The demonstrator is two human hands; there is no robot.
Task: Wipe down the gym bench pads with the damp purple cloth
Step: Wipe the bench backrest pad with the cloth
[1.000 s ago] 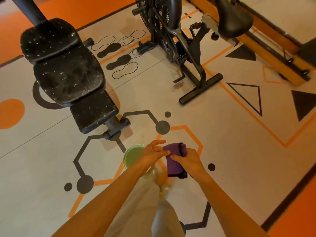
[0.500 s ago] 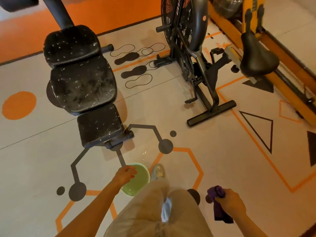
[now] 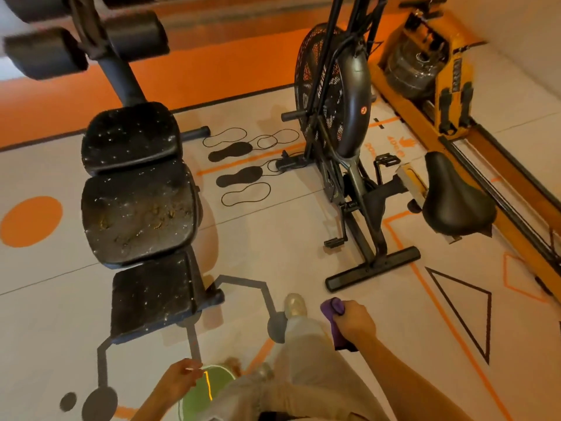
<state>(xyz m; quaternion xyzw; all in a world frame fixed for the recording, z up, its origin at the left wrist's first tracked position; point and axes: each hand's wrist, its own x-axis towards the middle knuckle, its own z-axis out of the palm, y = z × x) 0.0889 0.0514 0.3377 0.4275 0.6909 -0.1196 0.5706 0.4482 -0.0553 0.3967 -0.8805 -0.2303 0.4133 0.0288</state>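
The purple cloth (image 3: 333,322) is bunched in the right hand (image 3: 355,321), whose fingers are closed around it, low and right of centre above the floor. The gym bench (image 3: 142,220) lies ahead and to the left, its three dusty pads running in a line away from the person; the nearest pad (image 3: 151,296) sits well apart from the cloth, across the forward leg. The left hand (image 3: 179,379) hangs loosely curled, holding nothing, beside a green bowl (image 3: 206,390), and is closer to the bench, so the cloth hand likely has to cross leftward.
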